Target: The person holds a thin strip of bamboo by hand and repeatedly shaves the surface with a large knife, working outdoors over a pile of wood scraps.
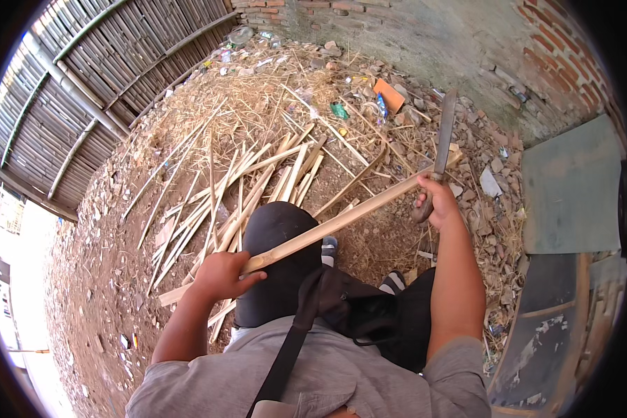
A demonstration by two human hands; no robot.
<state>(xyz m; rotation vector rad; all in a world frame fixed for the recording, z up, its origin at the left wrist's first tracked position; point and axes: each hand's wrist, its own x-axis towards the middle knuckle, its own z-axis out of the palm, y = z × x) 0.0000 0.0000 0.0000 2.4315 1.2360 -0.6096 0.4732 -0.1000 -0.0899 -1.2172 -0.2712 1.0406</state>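
Observation:
A long pale split bamboo strip lies slantwise across in front of me, its far right end higher in the picture. My left hand is closed round it near its lower left end, above my thigh. My right hand grips the handle of a machete, whose dark blade points away from me. The blade's base crosses the strip near its right end, and the fingers of that hand are close to the strip. Whether the edge bites into the bamboo cannot be made out.
On the dirt ahead lies a loose heap of split bamboo strips, with straw and rubble beyond. A bamboo fence stands at the left, a brick-and-plaster wall at the back. Grey-green panels lean at the right.

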